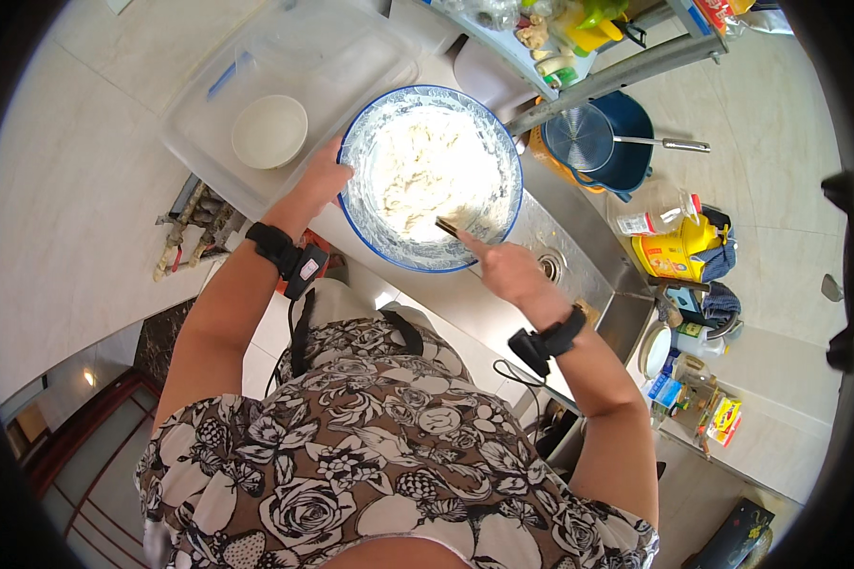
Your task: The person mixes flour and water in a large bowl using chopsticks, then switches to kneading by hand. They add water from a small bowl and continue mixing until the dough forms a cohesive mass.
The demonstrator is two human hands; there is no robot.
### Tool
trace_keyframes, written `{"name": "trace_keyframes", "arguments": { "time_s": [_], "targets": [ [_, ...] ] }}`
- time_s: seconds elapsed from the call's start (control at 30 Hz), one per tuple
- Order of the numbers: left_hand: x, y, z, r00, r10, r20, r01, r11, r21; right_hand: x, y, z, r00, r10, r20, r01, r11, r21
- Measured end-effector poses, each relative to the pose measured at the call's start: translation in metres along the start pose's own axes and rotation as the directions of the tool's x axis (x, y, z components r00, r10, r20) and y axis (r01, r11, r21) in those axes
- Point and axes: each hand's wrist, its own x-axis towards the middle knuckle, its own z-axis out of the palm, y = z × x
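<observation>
A large blue-and-white patterned bowl [430, 259] holds a pale, lumpy flour mixture [420, 178] that is partly washed out by glare. My left hand [327, 176] grips the bowl's left rim, its thumb over the edge. At the lower right of the bowl, my right hand [509, 270] is closed around dark chopsticks [447, 227] whose ends reach into the mixture. Most of the chopsticks' length is hidden by the hand. Flour paste is smeared around the bowl's inner wall.
A translucent plastic bin [185, 135] with a small white bowl [270, 132] lies to the left. Right of the patterned bowl is a steel sink [576, 249]. Beyond it stand a blue basin [630, 163] with a strainer [580, 139] and a yellow jug [672, 249]. A metal shelf [612, 78] overhangs the upper right.
</observation>
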Motion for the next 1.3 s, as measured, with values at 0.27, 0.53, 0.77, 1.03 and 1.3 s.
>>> {"name": "trace_keyframes", "arguments": {
  "time_s": [0.27,0.53,0.77,1.03,1.3],
  "targets": [
    [-0.005,0.009,-0.002,0.999,-0.009,0.052,0.01,1.0,-0.005,0.075,-0.012,-0.026,0.98,0.1,-0.174,-0.13,0.977,-0.168],
    [0.002,-0.009,-0.002,0.998,0.04,-0.049,-0.042,0.998,-0.05,0.006,0.016,0.001,0.985,0.157,-0.076,-0.164,0.982,-0.09],
    [-0.005,-0.002,0.002,1.0,0.007,0.01,-0.006,0.999,-0.042,0.02,-0.038,-0.02,0.999,0.016,0.036,-0.012,0.996,-0.093],
    [-0.001,-0.011,0.004,1.0,0.021,-0.002,-0.021,0.994,-0.108,0.066,0.011,-0.025,0.964,0.18,-0.197,-0.208,0.97,-0.128],
    [-0.007,-0.01,0.005,0.997,0.063,-0.053,-0.063,0.998,-0.007,-0.013,-0.012,0.002,0.996,0.09,-0.01,-0.09,0.995,-0.033]
  ]
}}
